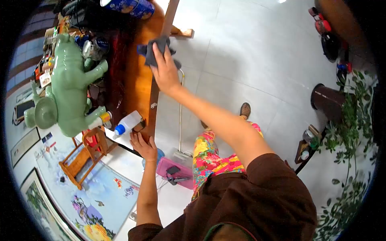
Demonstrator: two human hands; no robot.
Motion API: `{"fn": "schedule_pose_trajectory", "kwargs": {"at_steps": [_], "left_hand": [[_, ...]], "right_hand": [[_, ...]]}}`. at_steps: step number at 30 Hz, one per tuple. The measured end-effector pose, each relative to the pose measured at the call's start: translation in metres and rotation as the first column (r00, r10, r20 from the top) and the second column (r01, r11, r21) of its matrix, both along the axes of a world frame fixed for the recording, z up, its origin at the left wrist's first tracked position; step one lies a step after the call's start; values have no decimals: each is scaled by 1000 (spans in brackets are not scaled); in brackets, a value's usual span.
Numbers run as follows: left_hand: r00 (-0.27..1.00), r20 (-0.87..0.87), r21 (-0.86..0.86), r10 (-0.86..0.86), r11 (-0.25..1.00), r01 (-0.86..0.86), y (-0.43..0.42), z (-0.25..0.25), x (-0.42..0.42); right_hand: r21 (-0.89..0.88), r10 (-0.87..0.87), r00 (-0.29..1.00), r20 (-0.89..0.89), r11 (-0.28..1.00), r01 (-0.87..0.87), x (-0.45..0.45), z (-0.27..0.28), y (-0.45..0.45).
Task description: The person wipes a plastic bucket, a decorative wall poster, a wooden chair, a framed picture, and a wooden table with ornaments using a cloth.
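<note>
My right hand point(165, 72) presses a dark grey cloth point(157, 51) against the front edge of the brown wooden table point(138, 80), with the fingers over the cloth. Something blue shows at the cloth's far side, too small to name. My left hand point(144, 147) lies at the table's near end, fingers apart and holding nothing. Just beyond its fingertips is a white plastic bottle point(130, 121) with a blue cap. A small dark object point(139, 125) sits beside the bottle, partly hidden by it.
A big green glazed animal figurine point(68, 80) occupies the left side, near a small wooden rack point(80, 154). A blue patterned canister point(134, 7) stands at the far end. Below the table is a pink box point(173, 173). Leafy plants point(350, 140) and a dark bin point(327, 100) are at right.
</note>
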State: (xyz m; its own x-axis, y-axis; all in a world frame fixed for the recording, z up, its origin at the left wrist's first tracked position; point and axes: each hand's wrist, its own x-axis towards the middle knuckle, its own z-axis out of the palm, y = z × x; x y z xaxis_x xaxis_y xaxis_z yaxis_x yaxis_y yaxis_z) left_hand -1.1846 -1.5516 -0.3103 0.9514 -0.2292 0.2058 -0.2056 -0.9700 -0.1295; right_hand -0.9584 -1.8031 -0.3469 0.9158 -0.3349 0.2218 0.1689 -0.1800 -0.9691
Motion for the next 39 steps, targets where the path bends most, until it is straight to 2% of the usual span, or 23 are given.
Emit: {"fn": "schedule_pose_trajectory", "kwargs": {"at_steps": [3,8,11,12,13,16,17,19,20,22,23,25,26,27,28,31,34,37,38,39], "left_hand": [[999,-1,7,33,999,-33,1,-3,-3],[997,42,74,68,995,-71,3,-7,-5],[989,118,158,88,982,-106,1,-9,-6],[982,181,209,56,973,-95,3,-13,-7],[971,238,264,24,960,-88,5,-16,-10],[947,320,240,7,967,-89,8,-20,-15],[935,353,199,29,974,-105,13,-26,-20],[899,433,149,65,978,-143,6,-34,-22],[876,476,146,73,976,-160,-1,-37,-25],[811,579,101,88,979,-178,-2,-30,-37],[780,621,98,79,979,-177,-1,-22,-42],[738,670,84,86,978,-191,11,-17,-43],[719,686,64,107,976,-206,13,-13,-45],[705,698,50,123,974,-220,11,-10,-43],[697,703,40,139,972,-233,12,-8,-39],[723,680,57,126,973,-223,10,0,-46],[701,702,62,125,970,-235,-2,1,-51],[659,743,60,115,969,-238,-12,11,-57],[639,761,54,109,972,-230,-16,15,-57],[631,768,45,112,973,-228,-22,13,-54]], "right_hand": [[-4,-39,998,41,999,39,28,-10,-13],[-66,-99,963,253,991,119,41,-45,-13],[45,-108,878,465,994,99,53,-77,-10],[61,-165,834,527,986,157,53,-78,-9],[190,-193,844,501,976,111,55,-74,-4],[71,-117,866,487,993,94,45,-106,2],[131,-49,879,474,991,-15,41,-123,5],[207,-159,857,489,976,63,22,-165,36],[168,-103,885,455,985,29,9,-188,48],[205,54,921,386,968,-143,-24,-201,76],[224,141,929,342,948,-227,-38,-201,92],[224,267,892,366,905,-362,-48,-203,129],[231,342,857,386,864,-448,-50,-194,146],[252,414,847,333,827,-503,-53,-178,160],[328,478,818,320,754,-569,-55,-163,172],[306,467,787,404,741,-598,-53,-132,216],[48,647,634,424,683,-729,-48,-127,249],[-18,451,805,386,876,-482,-80,-145,249],[10,410,812,415,890,-455,-80,-153,243],[-24,440,811,386,883,-468,-75,-171,233]]}}
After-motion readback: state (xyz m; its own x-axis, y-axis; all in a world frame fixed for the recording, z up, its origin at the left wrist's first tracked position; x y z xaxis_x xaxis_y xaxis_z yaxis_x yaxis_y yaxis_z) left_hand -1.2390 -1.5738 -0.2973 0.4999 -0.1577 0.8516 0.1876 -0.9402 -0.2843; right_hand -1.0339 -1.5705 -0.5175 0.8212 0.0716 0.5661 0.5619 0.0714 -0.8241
